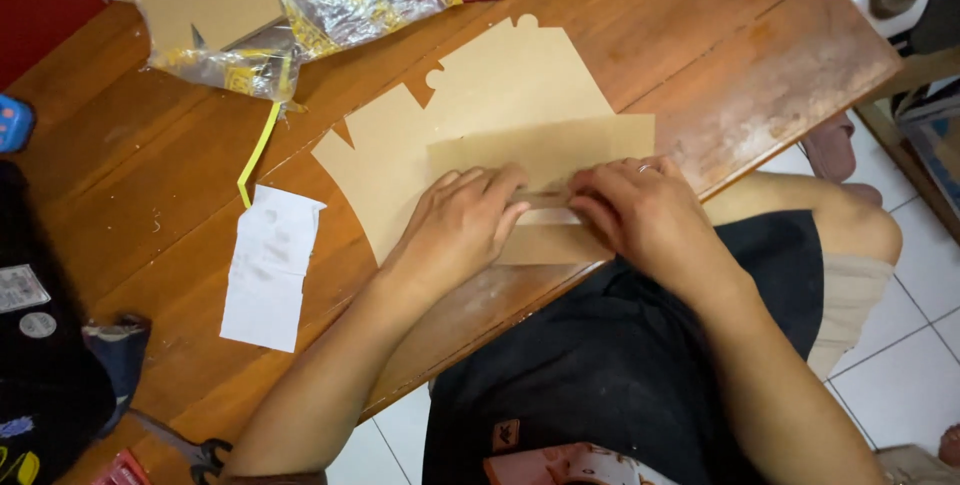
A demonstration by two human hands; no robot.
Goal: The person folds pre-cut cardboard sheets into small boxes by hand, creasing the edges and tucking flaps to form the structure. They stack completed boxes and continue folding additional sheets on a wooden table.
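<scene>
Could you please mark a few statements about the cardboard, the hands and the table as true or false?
1. Both hands press on the brown cardboard sheet. True: the left hand and the right hand lie on its folded flap.
2. The cardboard lies on a glass table. False: the table is wooden.
3. A white paper slip lies left of the cardboard. True.
4. The right hand holds scissors. False: it holds no tool.
5. The yellow strip lies across the cardboard. False: it lies beside it.

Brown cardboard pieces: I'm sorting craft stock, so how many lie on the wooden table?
2 in plain view: a large cut-out brown cardboard sheet mid-table, and a folded brown cardboard strip on it under both hands. More may sit inside the crinkled plastic wrapper.
</scene>
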